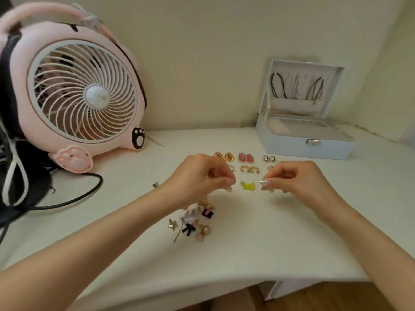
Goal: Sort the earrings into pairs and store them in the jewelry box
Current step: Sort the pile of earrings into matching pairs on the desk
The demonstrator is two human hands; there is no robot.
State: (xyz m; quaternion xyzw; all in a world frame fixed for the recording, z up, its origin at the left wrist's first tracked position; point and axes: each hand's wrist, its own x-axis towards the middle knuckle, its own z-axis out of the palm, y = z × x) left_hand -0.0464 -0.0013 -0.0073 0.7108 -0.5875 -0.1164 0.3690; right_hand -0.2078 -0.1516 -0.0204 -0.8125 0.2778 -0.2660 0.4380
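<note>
Earrings everywhere on the white table (247, 243): matched pairs sit in rows toward the back edge, gold pair (224, 156), pink pair (245, 158), a small cameo pair (269, 158), another pair (249, 169) behind the yellow pair (247, 186). The unsorted pile (195, 221) lies nearer the front, under the left wrist. Left hand (202, 176) hovers, fingertips pinched together; what they pinch, I can't tell. Right hand (292, 178) likewise, fingertips closed, contents unclear. The box (303, 144) stands open at the back right corner, necklaces (296, 86) hanging in its lid. A pink fan (74, 90) fills the back left.
</note>
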